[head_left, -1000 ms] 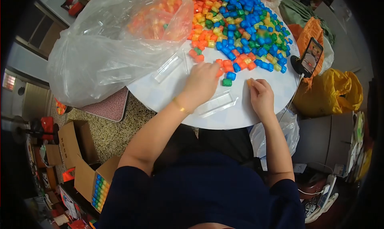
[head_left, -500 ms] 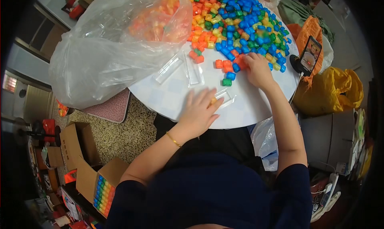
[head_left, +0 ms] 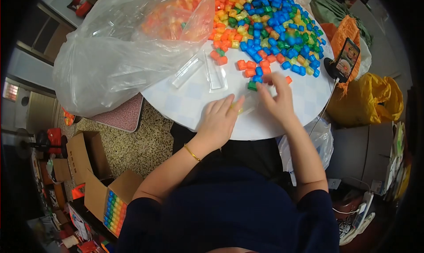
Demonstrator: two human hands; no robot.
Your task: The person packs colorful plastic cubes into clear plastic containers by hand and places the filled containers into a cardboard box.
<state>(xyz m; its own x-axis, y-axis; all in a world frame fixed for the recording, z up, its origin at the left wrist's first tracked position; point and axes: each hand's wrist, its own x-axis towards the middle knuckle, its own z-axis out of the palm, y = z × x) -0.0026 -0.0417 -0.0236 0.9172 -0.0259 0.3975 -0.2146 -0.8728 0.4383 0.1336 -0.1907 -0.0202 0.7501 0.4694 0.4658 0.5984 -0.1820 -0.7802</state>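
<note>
My left hand (head_left: 219, 120) rests at the near edge of the round table, its fingers at one end of a clear plastic tray (head_left: 248, 108). A yellow block (head_left: 236, 109) shows beside my fingertips. Just right of the tray, my right hand (head_left: 279, 100) is slightly blurred, with thumb and fingers bent; whether they hold a block is unclear. Close to the thumb lie a green block (head_left: 252, 85) and a blue block (head_left: 257, 78). Several orange blocks (head_left: 250, 72) sit just beyond, and one orange block (head_left: 289, 80) lies by my right hand.
Two more clear trays (head_left: 215, 76) lie left of centre. A large pile of coloured blocks (head_left: 274, 19) covers the far side, beside a translucent plastic bag (head_left: 106, 54). A phone (head_left: 346, 60) stands at the right edge. An open cardboard box (head_left: 98, 195) holds filled rows of blocks at lower left.
My right hand has moved from the orange blocks toward me and slightly left, nearer the tray. My left hand stays by the tray, its fingers closer together.
</note>
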